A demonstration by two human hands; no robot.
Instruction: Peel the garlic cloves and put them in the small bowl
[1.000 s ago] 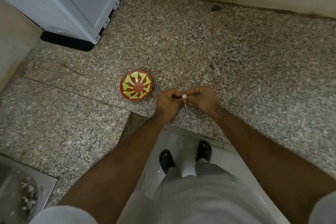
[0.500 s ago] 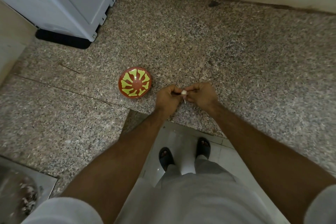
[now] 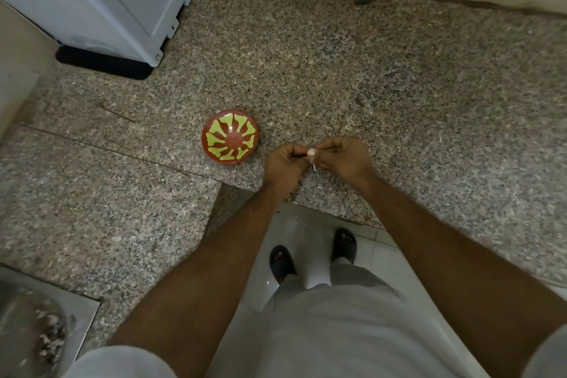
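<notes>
Both my hands meet just right of the small bowl (image 3: 230,139), fingertips drawn together on one garlic clove (image 3: 311,153). My left hand (image 3: 283,163) has its fingers curled in and pinches the clove from the bowl's side; my right hand (image 3: 345,155) pinches it from the far side, fingers bent over the top. Only a pale nub of the clove shows between the fingertips, with a thin white strip of skin (image 3: 314,165) hanging down beneath it. The clove is too small and too covered for me to tell which way its long axis runs, or how much skin is left on it.

What matters for the drop is where the bowl lies. It sits on the granite counter (image 3: 352,77) to the left of my hands, near but apart from them, a little farther from me than the clove. Its red inside with yellow-green markings faces up, and I see no cloves in it. My left hand is the nearer one, its knuckles just beside the bowl's right rim, so I judge that hand the natural carrier: a short move left would put the clove over the opening. Peeling looks unfinished to me, given the hanging strip.

Well away from the bowl, toward me and to the left, a steel tray (image 3: 76,310) holds what look like papery scraps, blurred.
</notes>
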